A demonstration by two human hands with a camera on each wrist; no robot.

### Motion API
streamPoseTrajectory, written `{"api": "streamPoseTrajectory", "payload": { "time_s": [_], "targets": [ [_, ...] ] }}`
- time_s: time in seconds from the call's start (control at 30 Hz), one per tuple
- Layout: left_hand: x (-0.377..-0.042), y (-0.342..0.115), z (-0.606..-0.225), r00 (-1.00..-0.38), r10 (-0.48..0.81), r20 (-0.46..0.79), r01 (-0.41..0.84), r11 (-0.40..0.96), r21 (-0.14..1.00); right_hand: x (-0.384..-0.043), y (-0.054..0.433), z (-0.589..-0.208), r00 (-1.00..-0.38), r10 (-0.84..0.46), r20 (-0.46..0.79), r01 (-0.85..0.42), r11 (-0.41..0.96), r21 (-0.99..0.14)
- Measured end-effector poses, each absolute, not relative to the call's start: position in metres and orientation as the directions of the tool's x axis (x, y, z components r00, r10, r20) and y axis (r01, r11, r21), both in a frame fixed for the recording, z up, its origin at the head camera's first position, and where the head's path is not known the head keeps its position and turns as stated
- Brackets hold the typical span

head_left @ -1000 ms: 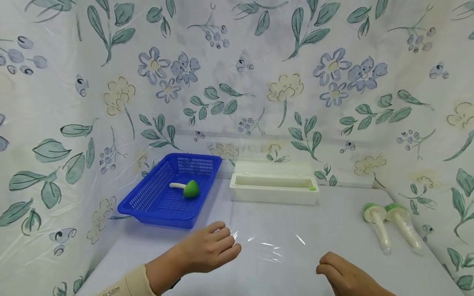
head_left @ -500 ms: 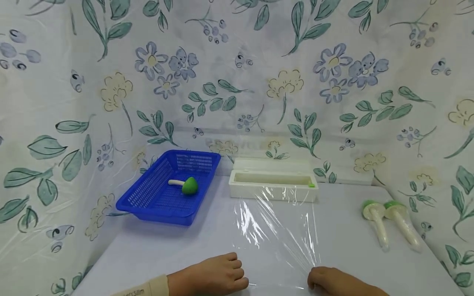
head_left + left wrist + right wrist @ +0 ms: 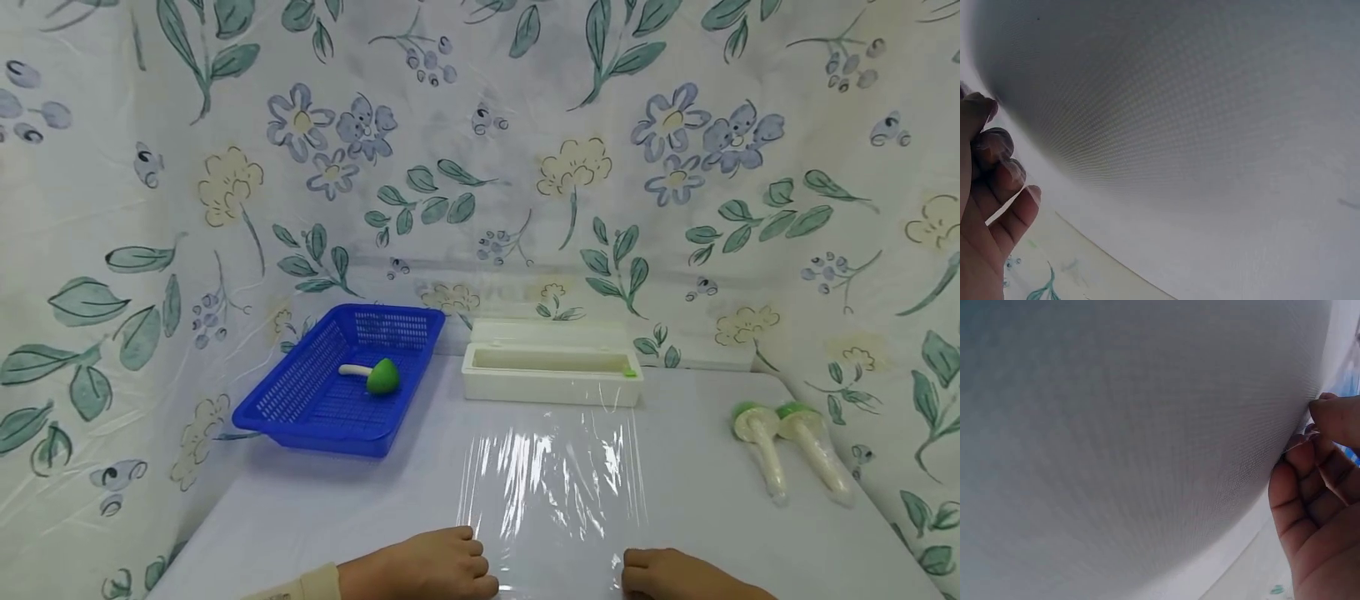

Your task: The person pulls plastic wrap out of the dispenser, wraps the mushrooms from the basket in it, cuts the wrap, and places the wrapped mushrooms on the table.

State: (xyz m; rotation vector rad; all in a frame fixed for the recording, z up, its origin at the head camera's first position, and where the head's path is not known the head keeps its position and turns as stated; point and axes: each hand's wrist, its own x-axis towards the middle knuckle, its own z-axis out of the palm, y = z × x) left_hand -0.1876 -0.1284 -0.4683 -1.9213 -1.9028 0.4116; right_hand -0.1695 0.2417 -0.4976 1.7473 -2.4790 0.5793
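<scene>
Left hand (image 3: 422, 568) and right hand (image 3: 681, 575): pinching cling film (image 3: 551, 487), near side | even left-right tension should limit creases

Three mushrooms (image 3: 383, 377); one basket (image 3: 330, 439), box (image 3: 551, 389), film (image 3: 555, 492).

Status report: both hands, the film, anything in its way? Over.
Left hand and right hand gripping clear film at near end. Film spread from white box to hands. Blue basket left, two green-capped mushrooms right, both outside film.

clear film (image 3: 1014, 167) over curled left fingers (image 3: 1019, 215)
</scene>
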Motion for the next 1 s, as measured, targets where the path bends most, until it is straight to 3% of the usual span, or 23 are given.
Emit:
{"api": "streamPoseTrajectory", "payload": {
  "time_s": [0.23,0.4,0.63,0.83,1.0],
  "targets": [
    [-0.186,-0.129,-0.470,-0.061,0.998,-0.015,0.931,0.052,-0.361,-0.167,0.238,-0.497,-0.357,-0.904,0.237,-0.925,0.306,-0.225],
    [-0.184,-0.129,-0.470,-0.071,0.996,-0.052,0.934,0.048,-0.355,-0.166,0.239,-0.496,-0.356,-0.905,0.233,-0.924,0.304,-0.231],
    [-0.188,-0.131,-0.463,-0.081,0.996,0.028,0.922,0.086,-0.377,-0.169,0.246,-0.478,-0.545,-0.827,0.137,-0.747,0.404,-0.528],
    [-0.210,-0.138,-0.445,-0.222,0.962,0.159,0.900,0.265,-0.345,-0.191,0.256,-0.452,-0.615,-0.763,0.199,-0.724,0.447,-0.525],
    [-0.238,-0.148,-0.425,-0.340,0.911,0.231,0.839,0.406,-0.363,-0.223,0.264,-0.438,-0.751,-0.646,0.138,-0.597,0.575,-0.559]
  ]
}}
